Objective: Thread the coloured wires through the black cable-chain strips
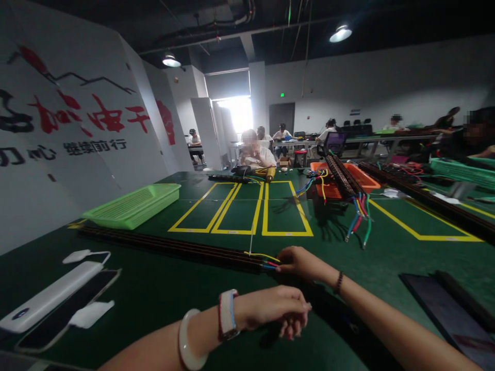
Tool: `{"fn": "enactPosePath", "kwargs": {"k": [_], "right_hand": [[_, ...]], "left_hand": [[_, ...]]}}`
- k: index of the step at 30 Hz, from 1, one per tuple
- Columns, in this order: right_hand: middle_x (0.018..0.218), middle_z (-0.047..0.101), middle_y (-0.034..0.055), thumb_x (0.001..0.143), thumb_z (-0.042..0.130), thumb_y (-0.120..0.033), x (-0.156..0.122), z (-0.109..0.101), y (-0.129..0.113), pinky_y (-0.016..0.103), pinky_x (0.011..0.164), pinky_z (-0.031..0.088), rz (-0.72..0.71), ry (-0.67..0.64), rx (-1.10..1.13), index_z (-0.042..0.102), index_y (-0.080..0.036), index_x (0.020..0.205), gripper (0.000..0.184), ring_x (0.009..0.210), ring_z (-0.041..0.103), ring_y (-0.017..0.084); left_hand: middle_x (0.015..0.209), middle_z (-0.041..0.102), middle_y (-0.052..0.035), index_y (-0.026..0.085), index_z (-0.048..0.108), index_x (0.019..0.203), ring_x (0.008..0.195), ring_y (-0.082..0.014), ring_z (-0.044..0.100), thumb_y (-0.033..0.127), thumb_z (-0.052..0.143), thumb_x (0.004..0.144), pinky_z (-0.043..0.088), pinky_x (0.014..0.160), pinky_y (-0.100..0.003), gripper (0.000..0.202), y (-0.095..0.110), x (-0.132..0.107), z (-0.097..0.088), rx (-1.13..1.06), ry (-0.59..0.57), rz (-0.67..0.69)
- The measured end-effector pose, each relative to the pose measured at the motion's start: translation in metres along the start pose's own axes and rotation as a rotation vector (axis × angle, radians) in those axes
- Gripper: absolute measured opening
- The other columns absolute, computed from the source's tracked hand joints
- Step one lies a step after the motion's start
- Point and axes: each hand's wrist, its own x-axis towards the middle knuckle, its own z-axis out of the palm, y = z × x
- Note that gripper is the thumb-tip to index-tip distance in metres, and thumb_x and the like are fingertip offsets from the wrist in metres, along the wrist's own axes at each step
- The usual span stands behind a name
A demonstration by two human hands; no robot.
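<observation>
Brown bundle (170,246) lies left of the nearer right hand (300,263), long axis sloping mid-left to frame centre, wire ends (267,266) at its fingertips, pinch unclear; left hand (276,307) sits lower, fingers curled, can't tell if holding anything.

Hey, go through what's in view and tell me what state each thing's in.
Right hand: pinching wire ends
Left hand: loosely curled
Wire harness: laid straight, wires protruding
Light-green basket: upright
Orange basket: second harness across it
Ceiling lamps: lit
Gray door: seemingly shut
Small sign: glowing green
</observation>
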Motion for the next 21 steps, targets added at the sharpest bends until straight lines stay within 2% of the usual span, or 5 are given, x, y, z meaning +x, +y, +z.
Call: {"fn": "enactPosePath", "kwargs": {"k": [6,11,14,17,21], "right_hand": [[0.064,0.056,-0.0008,0.078,0.059,-0.050,0.000,-0.003,0.021,0.019,0.050,0.033,0.004,-0.113,0.143,0.065,-0.012,0.080,0.039,0.056,0.044,0.009],[0.062,0.052,-0.0016,0.081,0.056,-0.050,0.002,0.002,0.022,0.018,0.049,0.031,-0.020,-0.128,0.164,0.064,-0.011,0.080,0.040,0.056,0.041,0.009],[0.067,0.054,-0.0002,0.082,0.055,-0.050,0.002,0.008,0.019,0.019,0.052,0.033,-0.077,-0.047,0.158,0.064,-0.011,0.079,0.040,0.060,0.044,0.010],[0.068,0.053,0.0006,0.083,0.055,-0.048,0.003,0.016,0.015,0.019,0.053,0.034,-0.096,0.038,0.166,0.063,-0.011,0.074,0.039,0.062,0.044,0.011],[0.067,0.053,0.0005,0.083,0.055,-0.048,0.008,0.023,0.012,0.019,0.053,0.034,-0.079,0.020,0.229,0.062,-0.011,0.073,0.039,0.061,0.044,0.011]], "left_hand": [[0.059,0.052,-0.0011,0.015,0.047,0.073,0.047,-0.0082,0.047,0.041,0.048,0.078,0.030,0.043,-0.019,0.027,-0.007,0.045,-0.005,-0.108,-0.020,0.111],[0.059,0.054,-0.0020,0.016,0.046,0.073,0.045,-0.0083,0.048,0.039,0.046,0.079,0.028,0.039,-0.018,0.024,-0.015,0.042,-0.018,-0.196,-0.020,0.113],[0.060,0.056,-0.0031,0.015,0.046,0.076,0.045,-0.0092,0.049,0.038,0.046,0.079,0.029,0.040,-0.018,0.023,-0.022,0.034,-0.025,-0.250,-0.018,0.097],[0.070,0.061,-0.0073,0.015,0.045,0.081,0.052,-0.0122,0.056,0.041,0.046,0.080,0.038,0.048,-0.022,0.026,-0.031,0.033,-0.032,-0.381,-0.015,0.100],[0.091,0.063,-0.0189,0.011,0.047,0.083,0.073,-0.0217,0.064,0.052,0.037,0.083,0.045,0.072,-0.034,0.043,-0.038,0.035,-0.039,-0.549,-0.097,0.032]]}}
